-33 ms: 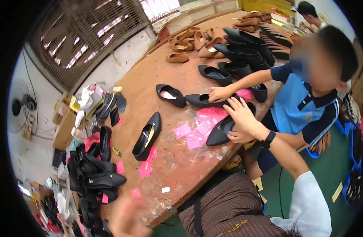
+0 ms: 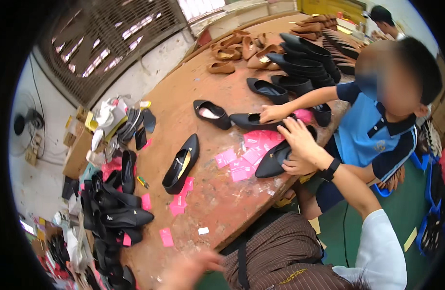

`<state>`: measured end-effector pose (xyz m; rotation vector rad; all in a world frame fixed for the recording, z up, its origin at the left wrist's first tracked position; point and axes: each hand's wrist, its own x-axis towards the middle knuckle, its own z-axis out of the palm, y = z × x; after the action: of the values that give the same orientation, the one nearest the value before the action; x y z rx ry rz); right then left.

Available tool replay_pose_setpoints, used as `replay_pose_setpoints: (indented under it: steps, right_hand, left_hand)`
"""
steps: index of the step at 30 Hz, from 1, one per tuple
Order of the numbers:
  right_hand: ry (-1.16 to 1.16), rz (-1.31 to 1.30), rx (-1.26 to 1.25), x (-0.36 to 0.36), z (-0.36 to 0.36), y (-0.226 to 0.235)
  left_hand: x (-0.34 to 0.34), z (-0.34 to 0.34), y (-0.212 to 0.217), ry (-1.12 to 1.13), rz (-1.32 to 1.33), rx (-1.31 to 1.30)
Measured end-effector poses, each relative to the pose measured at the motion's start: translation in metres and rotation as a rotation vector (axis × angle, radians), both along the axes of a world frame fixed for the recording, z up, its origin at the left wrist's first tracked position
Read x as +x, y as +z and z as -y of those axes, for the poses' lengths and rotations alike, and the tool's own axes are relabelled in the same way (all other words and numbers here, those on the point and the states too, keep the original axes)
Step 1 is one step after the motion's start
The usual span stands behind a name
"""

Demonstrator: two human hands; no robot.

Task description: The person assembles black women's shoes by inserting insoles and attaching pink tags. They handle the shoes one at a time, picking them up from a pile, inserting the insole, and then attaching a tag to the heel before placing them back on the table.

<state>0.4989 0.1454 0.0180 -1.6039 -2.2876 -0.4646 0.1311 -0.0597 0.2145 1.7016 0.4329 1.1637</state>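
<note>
My right hand (image 2: 304,145), with a black band on its wrist, reaches over the heel end of a black pointed shoe (image 2: 272,161). Its fingers stretch out and hold nothing that I can see. A co-worker's hand (image 2: 298,165) touches the same shoe from below my wrist. The co-worker's other hand (image 2: 274,114) rests on another black shoe (image 2: 242,120). My left hand (image 2: 191,270) is smeared by motion at the table's near edge. Nearest to it lie a pink slip (image 2: 166,237) and a small white piece (image 2: 203,231).
More pink slips (image 2: 241,169) lie mid-table near a single black shoe (image 2: 181,166). Black shoes are heaped at the left (image 2: 121,217) and stacked at the far right (image 2: 300,67). Brown shoes (image 2: 221,67) stand behind. The co-worker (image 2: 377,125) is close on the right.
My left hand has moved a little right and toward the near edge, uncovering more of the pink slip. My right hand and the shoes keep their places; the view has shifted slightly.
</note>
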Motion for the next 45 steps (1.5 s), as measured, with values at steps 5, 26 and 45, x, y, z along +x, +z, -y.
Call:
replay_pose_setpoints:
  steps: [5, 26, 45]
  right_hand:
    - [0.0, -0.095, -0.093, -0.011, -0.019, 0.018]
    - [0.222, -0.528, -0.256, -0.254, 0.089, 0.041]
    - [-0.301, -0.566, -0.451, -0.214, -0.13, -0.03]
  left_hand:
    - [0.013, 0.017, -0.009, -0.665, 0.208, -0.561]
    - [-0.013, -0.017, -0.019, -0.208, 0.548, -0.18]
    - [-0.031, -0.053, -0.168, 0.579, -1.153, -0.02]
